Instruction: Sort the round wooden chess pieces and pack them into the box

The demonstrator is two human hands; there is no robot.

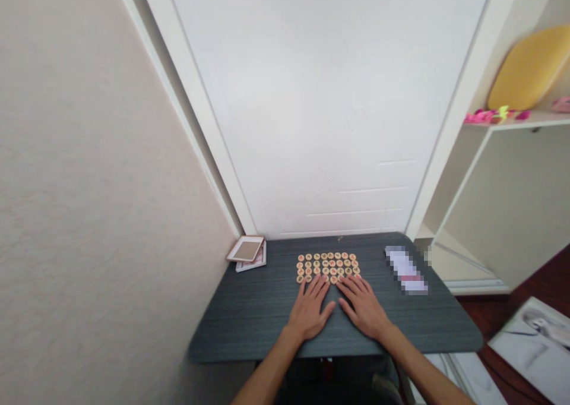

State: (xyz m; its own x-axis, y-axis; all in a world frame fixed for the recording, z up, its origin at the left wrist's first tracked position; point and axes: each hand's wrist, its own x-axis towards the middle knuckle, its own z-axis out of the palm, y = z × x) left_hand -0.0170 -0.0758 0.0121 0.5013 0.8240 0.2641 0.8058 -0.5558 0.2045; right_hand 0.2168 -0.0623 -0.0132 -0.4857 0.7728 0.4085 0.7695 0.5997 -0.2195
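Round wooden Chinese chess pieces point(327, 263) with red and dark characters lie in neat rows on the dark table point(249, 325). My left hand point(309, 313) rests flat, palm down, its fingertips at the nearest row of pieces and its thumb stretched to the right. Beside it, my right hand point(363, 307) lies palm down too, fingers extended to the right part of that row. Neither hand holds anything. The fingertips cover some of the nearest pieces, and whether they press on them I cannot tell.
At the table's back left corner, an open box and lid point(250, 252) are stacked askew. A pixelated flat object point(405, 269) lies on the right. Behind the table stands a white door panel point(329, 126). A shelf point(529, 120) to the right carries pink flowers and a yellow object.
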